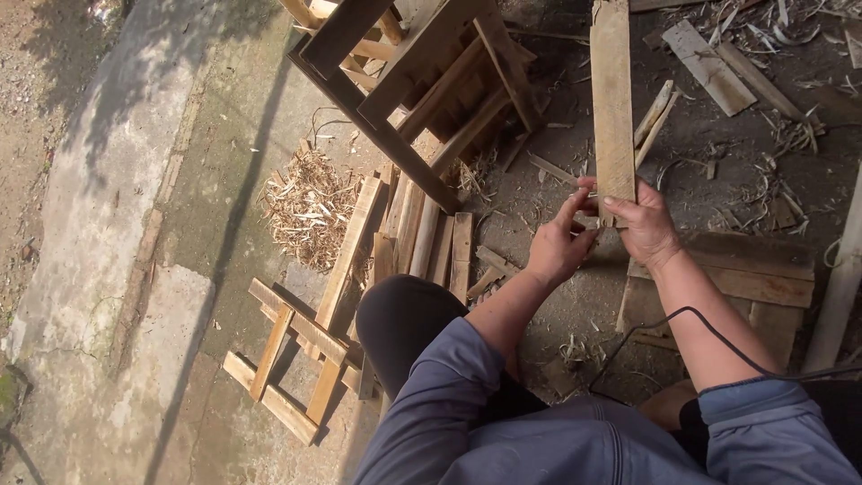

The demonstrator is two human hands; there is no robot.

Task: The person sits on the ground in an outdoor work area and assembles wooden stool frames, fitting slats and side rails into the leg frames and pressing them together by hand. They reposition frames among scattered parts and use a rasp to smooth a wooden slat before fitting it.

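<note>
A long, flat wooden plank [612, 99] runs away from me over the dirt ground. My right hand [639, 223] grips its near end, fingers wrapped across the face. My left hand [560, 242] is beside it on the left, with thumb and forefinger touching the plank's near left edge. Both forearms reach out from grey-blue sleeves. A thin black cable [709, 328] crosses my right forearm.
A dark wooden frame [395, 108] of slats stands ahead to the left. Loose slats [422, 238] and a small nailed lattice [292, 350] lie on the concrete, next to a pile of shavings [310, 207]. Scrap boards [718, 67] lie far right, a flat board [745, 274] under my right arm.
</note>
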